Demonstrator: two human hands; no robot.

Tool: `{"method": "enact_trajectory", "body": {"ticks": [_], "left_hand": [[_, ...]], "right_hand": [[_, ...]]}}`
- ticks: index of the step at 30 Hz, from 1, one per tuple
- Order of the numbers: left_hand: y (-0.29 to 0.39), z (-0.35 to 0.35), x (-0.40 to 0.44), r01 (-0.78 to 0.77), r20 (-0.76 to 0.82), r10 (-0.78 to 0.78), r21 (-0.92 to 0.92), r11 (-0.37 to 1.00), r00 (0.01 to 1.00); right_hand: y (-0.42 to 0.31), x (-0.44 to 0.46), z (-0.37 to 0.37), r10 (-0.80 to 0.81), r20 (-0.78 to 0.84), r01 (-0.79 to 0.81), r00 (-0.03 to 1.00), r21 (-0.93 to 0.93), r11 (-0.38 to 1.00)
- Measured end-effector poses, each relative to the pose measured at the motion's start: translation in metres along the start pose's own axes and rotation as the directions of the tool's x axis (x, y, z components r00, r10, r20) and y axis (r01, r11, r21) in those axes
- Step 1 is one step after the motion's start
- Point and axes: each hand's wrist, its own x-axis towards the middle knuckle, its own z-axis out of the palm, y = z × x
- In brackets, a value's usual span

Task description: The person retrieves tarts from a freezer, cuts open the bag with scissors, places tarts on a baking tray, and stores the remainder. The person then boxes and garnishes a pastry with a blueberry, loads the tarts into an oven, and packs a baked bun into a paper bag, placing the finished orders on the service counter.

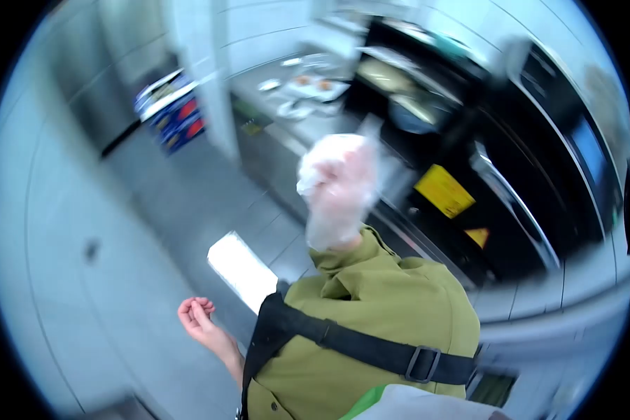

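Observation:
My right hand, in a loose clear plastic glove, is raised at the centre with its fingers curled into a fist. Motion blur hides whatever may be inside it. Behind it is a metal counter with a white tray of small orange-brown items. Low on the left, my left hand is bare, its fingers curled and the thumb against them, with nothing visible in it. A bright white rectangular thing lies between the hands in the view; I cannot tell what it is.
Black kitchen equipment with a metal handle and a yellow label stands at the right. Beyond the grey floor, a blue and red box sits near the wall at the upper left. A dark opening shows in the equipment's upper part.

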Motion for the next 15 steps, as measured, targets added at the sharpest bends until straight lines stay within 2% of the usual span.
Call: {"method": "enact_trajectory", "body": {"ticks": [1, 2, 3, 4, 5, 6, 7, 8, 9, 10, 12, 14, 15], "left_hand": [[-0.006, 0.040, 0.022, 0.020, 0.140, -0.015, -0.027, 0.999, 0.990], [-0.007, 0.075, 0.034, 0.027, 0.293, -0.025, -0.003, 1.000, 0.956], [-0.018, 0.104, 0.044, 0.035, 0.451, -0.029, -0.007, 0.999, 0.892], [-0.024, 0.134, 0.050, 0.050, 0.579, -0.040, -0.002, 0.999, 0.814], [-0.028, 0.162, 0.052, 0.078, 0.683, -0.064, 0.011, 0.997, 0.727], [-0.035, 0.187, 0.052, 0.057, 0.786, -0.056, 0.026, 0.998, 0.616], [-0.044, 0.207, 0.051, 0.078, 0.860, -0.070, 0.035, 0.996, 0.505], [-0.057, 0.224, 0.046, 0.087, 0.915, -0.075, 0.044, 0.995, 0.395], [-0.068, 0.238, 0.040, 0.098, 0.949, -0.095, 0.068, 0.993, 0.302], [-0.068, 0.251, 0.029, 0.088, 0.967, -0.114, 0.096, 0.991, 0.227], [-0.074, 0.269, 0.013, 0.163, 0.988, -0.147, 0.139, 0.977, 0.038], [-0.075, 0.279, 0.000, 0.159, 0.982, -0.145, 0.163, 0.974, -0.121], [-0.078, 0.283, -0.004, 0.118, 0.974, -0.140, 0.162, 0.980, -0.179]], "right_hand": [[-0.036, 0.013, -0.021, -0.245, -0.111, 0.231, 0.963, -0.123, 0.965], [-0.076, 0.015, -0.038, -0.517, -0.184, 0.452, 0.836, -0.303, 0.839], [-0.118, 0.011, -0.051, -0.765, -0.197, 0.605, 0.613, -0.506, 0.615], [-0.161, 0.004, -0.061, -0.934, -0.129, 0.624, 0.333, -0.712, 0.321], [-0.201, -0.005, -0.070, -0.996, -0.024, 0.513, 0.081, -0.856, 0.062], [-0.240, -0.015, -0.080, -0.992, 0.081, 0.338, -0.097, -0.935, -0.109], [-0.274, -0.023, -0.089, -0.971, 0.138, 0.183, -0.195, -0.968, -0.174], [-0.313, -0.041, -0.125, -0.973, 0.208, 0.030, -0.098, -0.977, -0.212], [-0.336, -0.052, -0.137, -0.992, 0.124, -0.075, -0.016, -0.990, -0.123], [-0.357, -0.060, -0.158, -0.974, 0.225, -0.223, 0.026, -0.948, -0.225], [-0.378, -0.068, -0.170, -0.976, 0.210, -0.292, 0.063, -0.931, -0.219], [-0.384, -0.068, -0.163, -0.944, 0.298, -0.489, 0.140, -0.808, -0.328], [-0.392, -0.067, -0.173, -0.888, 0.426, -0.500, 0.172, -0.739, -0.451]]}}
